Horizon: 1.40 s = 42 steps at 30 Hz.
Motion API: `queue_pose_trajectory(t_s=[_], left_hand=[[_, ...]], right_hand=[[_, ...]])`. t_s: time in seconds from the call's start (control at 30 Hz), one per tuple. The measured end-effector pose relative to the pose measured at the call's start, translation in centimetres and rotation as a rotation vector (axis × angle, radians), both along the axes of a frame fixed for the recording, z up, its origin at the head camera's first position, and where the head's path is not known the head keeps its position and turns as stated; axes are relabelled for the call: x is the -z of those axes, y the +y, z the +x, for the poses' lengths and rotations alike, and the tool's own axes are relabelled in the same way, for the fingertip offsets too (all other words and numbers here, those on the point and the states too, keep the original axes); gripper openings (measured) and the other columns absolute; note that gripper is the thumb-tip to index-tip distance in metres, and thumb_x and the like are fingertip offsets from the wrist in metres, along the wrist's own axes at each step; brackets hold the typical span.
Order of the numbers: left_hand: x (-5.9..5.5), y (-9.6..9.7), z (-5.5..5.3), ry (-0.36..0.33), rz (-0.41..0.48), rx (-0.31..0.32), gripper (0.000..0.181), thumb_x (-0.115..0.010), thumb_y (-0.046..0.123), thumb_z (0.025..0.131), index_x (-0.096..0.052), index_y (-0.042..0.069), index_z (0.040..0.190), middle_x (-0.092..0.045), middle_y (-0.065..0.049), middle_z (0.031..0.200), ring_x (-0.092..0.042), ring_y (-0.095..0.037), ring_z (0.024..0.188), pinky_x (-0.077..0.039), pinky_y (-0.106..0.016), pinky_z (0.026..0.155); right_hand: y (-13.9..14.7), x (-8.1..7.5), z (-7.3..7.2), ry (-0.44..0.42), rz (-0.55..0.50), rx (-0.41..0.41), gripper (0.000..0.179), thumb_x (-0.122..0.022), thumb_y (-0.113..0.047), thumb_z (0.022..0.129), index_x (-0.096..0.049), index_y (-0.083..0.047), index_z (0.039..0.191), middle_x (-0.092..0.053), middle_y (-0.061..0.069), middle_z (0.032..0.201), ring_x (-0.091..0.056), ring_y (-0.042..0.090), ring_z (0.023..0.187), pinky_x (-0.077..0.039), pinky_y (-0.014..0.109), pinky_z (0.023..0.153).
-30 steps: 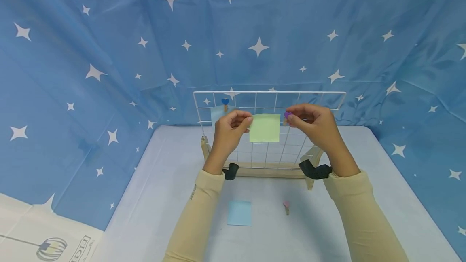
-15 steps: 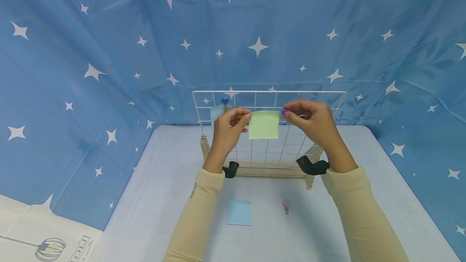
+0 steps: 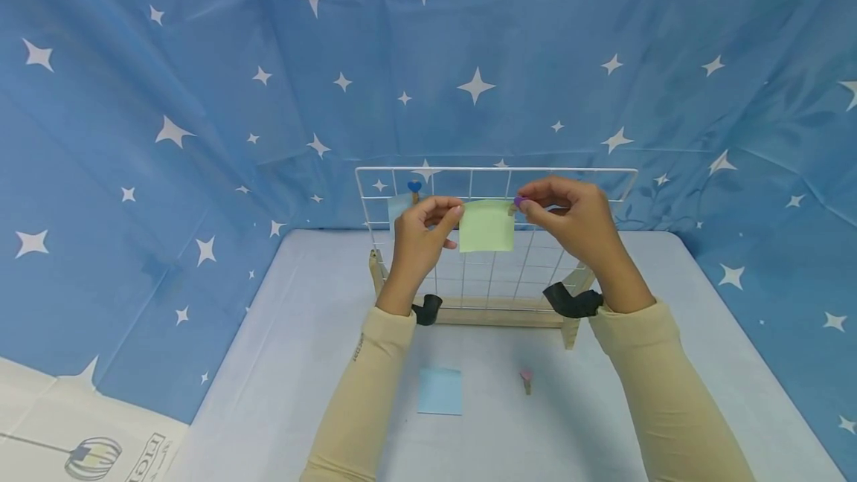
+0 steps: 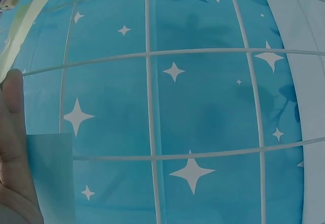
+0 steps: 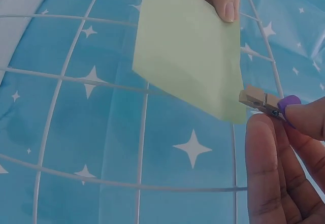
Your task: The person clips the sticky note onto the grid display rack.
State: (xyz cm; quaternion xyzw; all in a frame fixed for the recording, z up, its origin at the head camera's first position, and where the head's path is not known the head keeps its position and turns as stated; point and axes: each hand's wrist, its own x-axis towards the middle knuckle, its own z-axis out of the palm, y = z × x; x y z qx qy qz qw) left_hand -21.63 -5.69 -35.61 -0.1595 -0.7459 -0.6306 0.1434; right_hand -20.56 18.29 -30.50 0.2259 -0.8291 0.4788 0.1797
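Note:
In the head view my left hand (image 3: 416, 240) pinches a pale green paper note (image 3: 487, 226) at its left edge, holding it up before a white wire grid (image 3: 495, 168). My right hand (image 3: 577, 220) pinches a small wooden clothespin (image 5: 260, 100) with a purple decoration, beside the note's upper right corner. The right wrist view puts the clothespin's tip at the note's edge; whether it touches or bites the paper I cannot tell. Behind my left hand, a light blue note (image 3: 398, 207) hangs on the grid under a clothespin with a blue heart (image 3: 414, 187).
On the white tabletop (image 3: 281, 393) lie a light blue square note (image 3: 440, 391) and a pink-topped clothespin (image 3: 527, 381). Wooden feet and a wooden bar (image 3: 498, 317) support the grid. A blue star-patterned cloth (image 3: 375, 36) hangs behind and at the sides.
Both hands have risen slightly, lifting the green note higher against the grid. My right hand has moved left, bringing the clothespin from a gap away to the note's right edge.

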Motion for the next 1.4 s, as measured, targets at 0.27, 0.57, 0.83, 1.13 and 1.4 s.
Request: queue_pose_trajectory(t_s=[0.27,0.57,0.83,1.13,1.4], left_hand=[[0.1,0.2,-0.1,0.023,0.004,-0.042,0.021,-0.071,0.018,0.108,-0.079,0.003,0.12,-0.077,-0.012,0.108,-0.075,-0.024,0.098,-0.064,-0.03,0.064],[0.1,0.5,-0.1,0.032,0.014,-0.05,0.02,-0.072,0.018,0.107,-0.079,0.004,0.119,-0.077,-0.012,0.107,-0.076,-0.024,0.098,-0.065,-0.031,0.064],[0.1,0.8,-0.3,0.045,0.023,-0.061,0.02,-0.072,0.018,0.107,-0.079,0.003,0.118,-0.077,-0.013,0.109,-0.074,-0.026,0.1,-0.064,-0.031,0.064],[0.3,1.2,-0.4,0.069,0.026,-0.089,0.019,-0.072,0.017,0.107,-0.08,0.003,0.116,-0.078,-0.011,0.107,-0.075,-0.025,0.099,-0.064,-0.03,0.062],[0.4,1.4,-0.6,0.093,0.02,-0.103,0.019,-0.071,0.017,0.107,-0.079,0.003,0.116,-0.079,-0.011,0.107,-0.075,-0.025,0.098,-0.064,-0.031,0.062]], right_hand=[[-0.4,-0.4,-0.1,0.04,-0.007,0.017,0.012,-0.075,0.0,0.099,-0.079,0.005,0.11,-0.079,0.021,0.104,-0.068,-0.008,0.081,-0.055,0.009,0.078],[-1.1,-0.6,-0.1,0.1,-0.015,0.036,0.01,-0.075,0.002,0.099,-0.079,0.005,0.107,-0.079,0.022,0.105,-0.068,-0.01,0.078,-0.055,0.008,0.075],[-2.0,-0.5,-0.6,0.228,0.036,0.092,0.008,-0.075,0.008,0.097,-0.081,0.004,0.101,-0.08,0.019,0.098,-0.077,0.032,0.082,-0.051,0.004,0.073],[-3.2,-0.7,-0.9,0.256,0.181,0.137,0.007,-0.075,0.006,0.097,-0.081,0.004,0.101,-0.08,0.02,0.096,-0.078,0.036,0.086,-0.067,0.044,0.074],[-4.2,-1.0,-0.9,0.313,0.305,0.19,0.006,-0.077,0.0,0.098,-0.082,0.003,0.101,-0.08,0.018,0.093,-0.076,0.036,0.084,-0.054,0.044,0.061]])
